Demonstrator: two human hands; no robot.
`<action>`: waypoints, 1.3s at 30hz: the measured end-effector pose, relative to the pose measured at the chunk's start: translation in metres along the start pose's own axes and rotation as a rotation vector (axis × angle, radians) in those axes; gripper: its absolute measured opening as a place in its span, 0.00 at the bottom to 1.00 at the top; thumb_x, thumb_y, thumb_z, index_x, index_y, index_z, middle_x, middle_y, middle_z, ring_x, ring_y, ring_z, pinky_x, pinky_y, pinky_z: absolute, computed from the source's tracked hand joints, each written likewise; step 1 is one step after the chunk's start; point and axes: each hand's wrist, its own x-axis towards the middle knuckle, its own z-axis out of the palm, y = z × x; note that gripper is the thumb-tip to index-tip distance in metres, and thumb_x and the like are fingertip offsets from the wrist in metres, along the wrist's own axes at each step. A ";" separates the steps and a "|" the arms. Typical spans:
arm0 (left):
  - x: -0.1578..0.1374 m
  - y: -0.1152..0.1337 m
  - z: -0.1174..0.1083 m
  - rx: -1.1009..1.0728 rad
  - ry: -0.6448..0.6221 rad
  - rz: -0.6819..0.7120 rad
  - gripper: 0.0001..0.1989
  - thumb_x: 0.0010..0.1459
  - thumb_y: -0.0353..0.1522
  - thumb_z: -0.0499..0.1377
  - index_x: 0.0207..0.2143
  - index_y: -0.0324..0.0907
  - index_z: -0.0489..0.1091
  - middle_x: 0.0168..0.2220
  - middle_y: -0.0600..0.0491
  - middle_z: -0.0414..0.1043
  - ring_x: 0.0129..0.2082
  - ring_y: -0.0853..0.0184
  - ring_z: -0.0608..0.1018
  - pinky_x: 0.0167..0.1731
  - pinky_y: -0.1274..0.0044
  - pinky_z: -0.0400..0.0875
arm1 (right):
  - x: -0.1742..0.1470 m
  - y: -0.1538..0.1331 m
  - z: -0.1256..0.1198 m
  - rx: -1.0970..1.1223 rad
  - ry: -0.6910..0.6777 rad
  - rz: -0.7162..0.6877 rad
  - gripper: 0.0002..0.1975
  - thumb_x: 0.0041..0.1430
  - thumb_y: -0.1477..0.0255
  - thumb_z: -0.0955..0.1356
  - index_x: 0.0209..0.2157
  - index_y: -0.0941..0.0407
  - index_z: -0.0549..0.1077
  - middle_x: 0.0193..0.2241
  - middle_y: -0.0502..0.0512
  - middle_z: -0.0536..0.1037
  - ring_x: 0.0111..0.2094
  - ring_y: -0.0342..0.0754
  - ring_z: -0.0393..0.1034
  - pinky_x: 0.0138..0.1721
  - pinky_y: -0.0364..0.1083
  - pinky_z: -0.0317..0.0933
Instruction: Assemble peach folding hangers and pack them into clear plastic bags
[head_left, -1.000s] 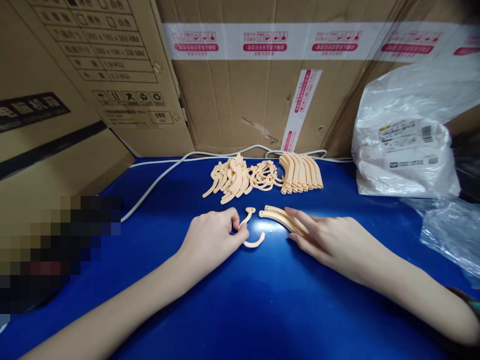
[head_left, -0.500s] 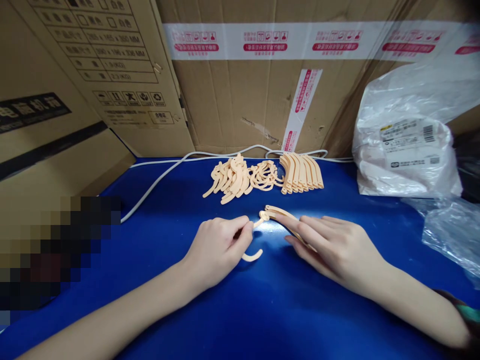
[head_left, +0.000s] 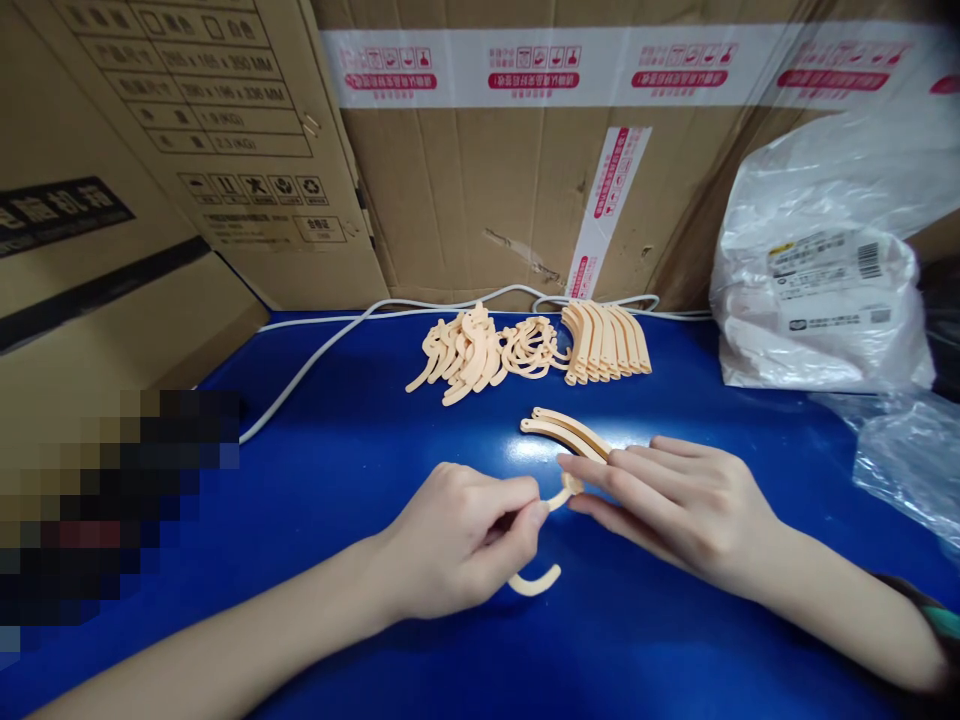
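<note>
My left hand (head_left: pixel 465 535) pinches a pale beige hook (head_left: pixel 534 587) between thumb and fingers. Its curved tip shows below the hand, while the middle is hidden by my fingers. The hook's rounded end lies between the thumb and index finger of my right hand (head_left: pixel 682 500), which appear closed on it. Just beyond, two pale curved arms (head_left: pixel 564 430), like clothes-hanger arms, lie side by side on the blue table (head_left: pixel 360 660). Their right ends are hidden behind my right hand's fingers.
At the back lie a pile of flat curved pieces (head_left: pixel 469 355), a heap of hooks (head_left: pixel 529 350) and a row of curved arms (head_left: pixel 607 342). A white cable (head_left: pixel 315 365) runs behind them. Cardboard boxes (head_left: pixel 465 200) wall the back and left; a plastic bag (head_left: pixel 825 300) stands right.
My left hand has moved the hook right and toward me. My right thumb and index finger are now at its rounded end, lower than the curved arms they were touching.
</note>
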 end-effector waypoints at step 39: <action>0.007 -0.016 -0.008 0.575 -0.217 0.010 0.33 0.70 0.47 0.43 0.67 0.34 0.50 0.68 0.42 0.53 0.68 0.56 0.57 0.65 0.58 0.52 | 0.000 0.017 -0.001 0.671 -0.219 0.562 0.08 0.69 0.68 0.62 0.38 0.54 0.71 0.31 0.51 0.80 0.28 0.42 0.73 0.28 0.39 0.63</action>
